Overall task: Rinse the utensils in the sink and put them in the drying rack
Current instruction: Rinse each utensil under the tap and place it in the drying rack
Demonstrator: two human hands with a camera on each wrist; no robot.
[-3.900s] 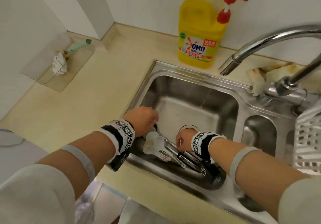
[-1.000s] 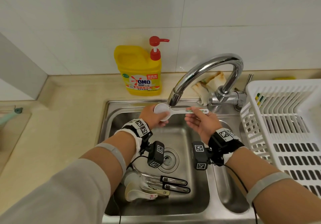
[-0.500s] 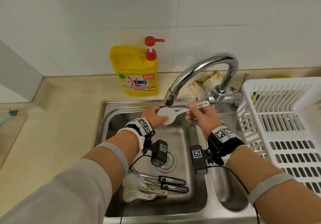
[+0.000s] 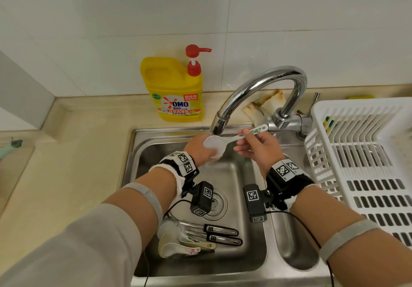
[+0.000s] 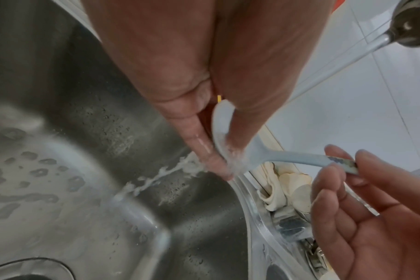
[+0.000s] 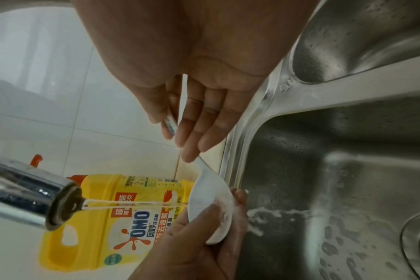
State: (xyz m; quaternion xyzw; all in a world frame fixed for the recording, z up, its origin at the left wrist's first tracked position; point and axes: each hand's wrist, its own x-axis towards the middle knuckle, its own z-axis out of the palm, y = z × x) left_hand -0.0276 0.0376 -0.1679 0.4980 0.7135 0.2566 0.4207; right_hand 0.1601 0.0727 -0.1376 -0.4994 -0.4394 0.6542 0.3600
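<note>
Head view is showing me mid-rinse: my right hand (image 4: 256, 150) is pinching the handle of the white spoon (image 4: 225, 142) while my left hand (image 4: 198, 150) is cupping and rubbing its bowl under the faucet (image 4: 249, 90) stream, over the sink's (image 4: 243, 271) back edge. I'm judging the next move needs the right hand carrying it to the drying rack (image 4: 367, 153) at the sink's right edge, with more utensils (image 4: 200, 237) waiting at the basin's front.

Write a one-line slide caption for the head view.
Both hands rinse a white spoon under the faucet: left hand rubs the bowl, right hand pinches the handle.
</note>
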